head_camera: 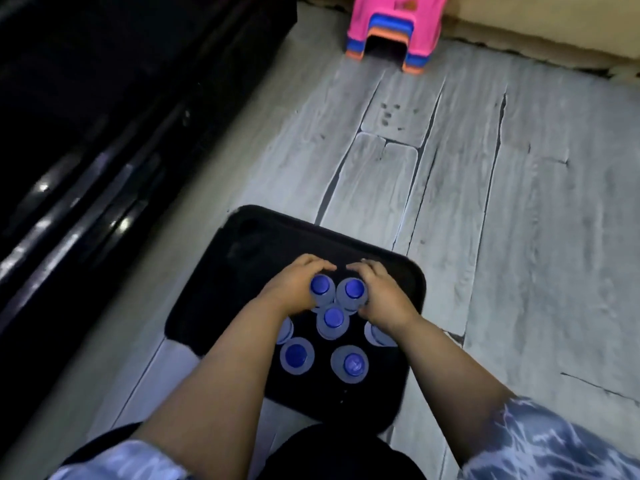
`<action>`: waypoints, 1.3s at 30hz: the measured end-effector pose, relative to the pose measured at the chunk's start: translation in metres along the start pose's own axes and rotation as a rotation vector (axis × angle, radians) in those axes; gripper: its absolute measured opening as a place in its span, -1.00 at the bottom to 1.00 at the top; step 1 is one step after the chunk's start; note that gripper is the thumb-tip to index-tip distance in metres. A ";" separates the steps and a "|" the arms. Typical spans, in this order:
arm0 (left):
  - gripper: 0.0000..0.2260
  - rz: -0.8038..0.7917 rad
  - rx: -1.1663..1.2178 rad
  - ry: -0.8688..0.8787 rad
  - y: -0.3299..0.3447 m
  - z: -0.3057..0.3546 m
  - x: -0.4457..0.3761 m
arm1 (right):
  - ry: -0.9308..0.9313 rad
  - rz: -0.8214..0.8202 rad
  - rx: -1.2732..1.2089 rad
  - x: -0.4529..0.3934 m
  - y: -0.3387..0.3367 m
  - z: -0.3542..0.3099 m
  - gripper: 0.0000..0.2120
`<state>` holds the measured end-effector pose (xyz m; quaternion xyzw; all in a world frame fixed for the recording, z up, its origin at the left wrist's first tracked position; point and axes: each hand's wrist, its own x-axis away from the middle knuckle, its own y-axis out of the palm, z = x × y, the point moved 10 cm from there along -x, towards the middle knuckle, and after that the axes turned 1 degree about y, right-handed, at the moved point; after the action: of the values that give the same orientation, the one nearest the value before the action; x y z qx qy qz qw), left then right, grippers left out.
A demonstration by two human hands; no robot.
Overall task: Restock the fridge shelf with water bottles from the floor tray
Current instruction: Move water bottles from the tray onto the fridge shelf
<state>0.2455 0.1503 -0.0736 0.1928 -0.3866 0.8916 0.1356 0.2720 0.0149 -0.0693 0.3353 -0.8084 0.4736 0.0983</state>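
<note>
gripping one bottle each: left hand [294, 284] wraps the eleven o'clock bottle [320, 287], right hand [379, 294] the one o'clock bottle [354, 291]; i'd lift straight up, clear of the centre bottle [333, 320] on the tray [249, 237].

Two bottles sat mostly hidden under the forearms, one [284, 330] beneath the left and one [377, 336] beneath the right, only slivers showing. The left hand [294, 287] and right hand [379, 292] covered the sides of the bottles they gripped, leaving just the caps visible. The dark unit [86, 116] at left was blurred and cut by the edge; the stacked stools [394, 32] were cropped at the top.
</note>
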 end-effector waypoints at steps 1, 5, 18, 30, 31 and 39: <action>-0.39 -0.049 -0.040 0.005 0.006 -0.002 -0.006 | -0.004 -0.022 0.013 -0.005 0.006 0.001 -0.29; -0.44 -0.124 -0.076 -0.002 0.022 -0.010 -0.022 | -0.009 -0.027 -0.007 -0.018 0.017 0.007 -0.41; -0.48 0.120 0.188 -0.048 -0.066 0.005 0.023 | 0.000 0.180 -0.131 0.010 -0.054 -0.047 -0.48; -0.54 0.492 0.364 -0.166 -0.340 0.133 0.267 | -0.229 0.208 -0.355 0.161 -0.246 -0.339 -0.54; -0.54 0.517 0.399 -0.163 -0.359 0.146 0.289 | -0.248 0.208 -0.369 0.175 -0.262 -0.362 -0.54; -0.56 0.806 0.588 -0.158 -0.506 0.238 0.483 | -0.550 0.183 -0.388 0.302 -0.375 -0.568 -0.49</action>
<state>0.0706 0.3549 0.6145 0.1253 -0.1717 0.9270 -0.3090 0.1919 0.2295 0.6388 0.3515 -0.9064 0.2099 -0.1040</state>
